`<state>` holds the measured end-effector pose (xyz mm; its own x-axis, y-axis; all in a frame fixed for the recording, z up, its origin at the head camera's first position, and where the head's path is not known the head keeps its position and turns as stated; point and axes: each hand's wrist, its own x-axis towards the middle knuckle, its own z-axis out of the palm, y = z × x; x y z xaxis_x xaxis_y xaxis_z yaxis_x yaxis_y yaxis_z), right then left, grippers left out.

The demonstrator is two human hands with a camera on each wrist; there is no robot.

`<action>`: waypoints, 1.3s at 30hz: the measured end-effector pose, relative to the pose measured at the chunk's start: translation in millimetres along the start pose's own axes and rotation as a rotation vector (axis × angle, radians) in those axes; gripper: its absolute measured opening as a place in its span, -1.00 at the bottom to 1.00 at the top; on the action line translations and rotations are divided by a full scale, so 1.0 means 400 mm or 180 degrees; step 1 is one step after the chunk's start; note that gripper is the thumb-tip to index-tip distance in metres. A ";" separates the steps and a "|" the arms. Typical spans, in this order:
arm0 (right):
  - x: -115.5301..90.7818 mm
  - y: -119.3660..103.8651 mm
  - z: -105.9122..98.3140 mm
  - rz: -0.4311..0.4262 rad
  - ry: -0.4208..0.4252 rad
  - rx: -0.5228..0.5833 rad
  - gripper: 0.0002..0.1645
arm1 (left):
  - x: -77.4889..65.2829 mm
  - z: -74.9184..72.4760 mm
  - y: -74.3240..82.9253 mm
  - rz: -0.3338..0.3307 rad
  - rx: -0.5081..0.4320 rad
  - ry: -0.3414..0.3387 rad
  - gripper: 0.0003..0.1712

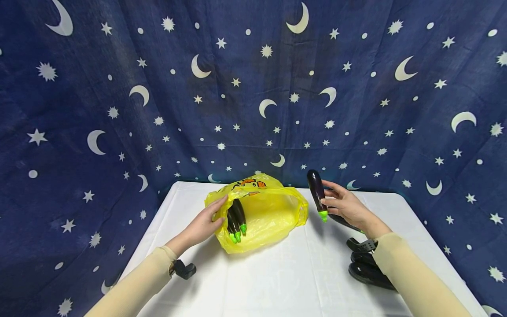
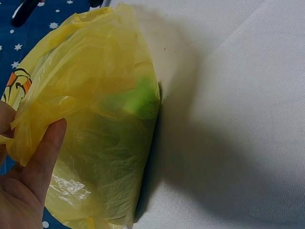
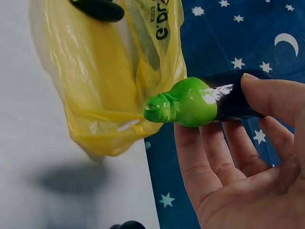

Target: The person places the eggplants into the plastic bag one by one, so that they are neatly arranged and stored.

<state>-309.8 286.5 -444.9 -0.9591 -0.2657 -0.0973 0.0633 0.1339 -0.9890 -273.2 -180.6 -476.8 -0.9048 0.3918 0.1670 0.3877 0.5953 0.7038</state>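
A yellow plastic bag [image 1: 273,215] lies on the table with its mouth facing the front, and several dark eggplants [image 1: 239,212] with green stem ends show inside its left part. At the bag's left rim, my left hand [image 1: 203,224] pinches the plastic between thumb and fingers, as the left wrist view [image 2: 35,176] also shows. Right of the bag, my right hand [image 1: 346,204] holds another eggplant [image 1: 317,191] above the table, green end down. In the right wrist view, thumb and fingers grip this eggplant [image 3: 190,102] around its dark body.
More eggplants [image 1: 368,270] lie on the right side of the white table [image 1: 273,281], partly hidden by my right forearm. One further eggplant [image 1: 343,221] lies beneath my right hand. A dark blue curtain [image 1: 253,88] with moons and stars hangs behind the table.
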 end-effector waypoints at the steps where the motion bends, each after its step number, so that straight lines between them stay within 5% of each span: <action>1: 0.000 -0.001 0.004 0.0010 -0.0015 0.0003 0.03 | 0.000 0.000 0.000 0.0011 0.0003 0.0003 -0.19; 39: 0.027 0.047 0.131 0.0251 -0.0878 0.0167 -0.05 | 0.001 0.003 -0.001 0.0025 -0.0002 0.0023 -0.18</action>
<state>-304.7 236.2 -470.3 -0.8399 -0.5069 -0.1939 0.1559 0.1168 -0.9808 -273.3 -179.9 -477.6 -0.9030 0.3914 0.1774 0.3946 0.5917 0.7030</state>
